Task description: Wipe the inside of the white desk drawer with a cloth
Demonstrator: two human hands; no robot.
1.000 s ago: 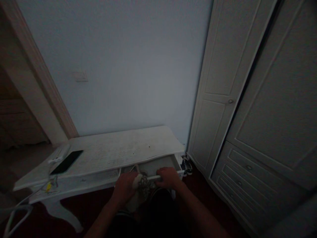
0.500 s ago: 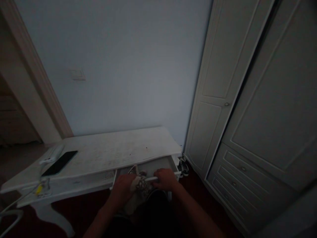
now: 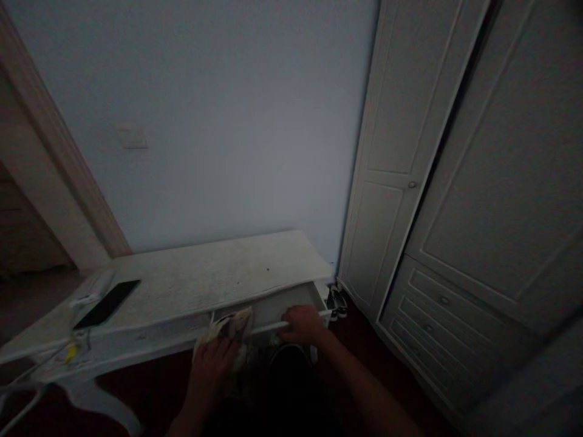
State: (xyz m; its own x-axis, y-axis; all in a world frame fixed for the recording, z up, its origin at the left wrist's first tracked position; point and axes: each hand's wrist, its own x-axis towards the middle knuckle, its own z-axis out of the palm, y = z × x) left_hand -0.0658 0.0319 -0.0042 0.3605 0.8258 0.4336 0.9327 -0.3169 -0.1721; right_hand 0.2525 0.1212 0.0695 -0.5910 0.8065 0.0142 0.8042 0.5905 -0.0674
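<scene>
The room is dim. A low white table (image 3: 204,279) stands against the wall, with its right drawer (image 3: 282,306) pulled open toward me. My right hand (image 3: 300,325) is closed over the drawer's front edge. My left hand (image 3: 214,364) grips a pale patterned cloth (image 3: 228,328), lifted just in front of the drawer's left end. What lies inside the drawer is too dark to make out.
A black phone (image 3: 107,303) and a white remote (image 3: 93,288) lie on the table's left end, with cables (image 3: 68,352) hanging below. A white wardrobe (image 3: 455,212) with drawers fills the right. Shoes (image 3: 337,300) sit by its base. A door frame (image 3: 59,164) is at the left.
My left hand has pulled the cloth out of the drawer, leftward and toward me, and it now unfolds above my hand. My right hand stays on the drawer front.
</scene>
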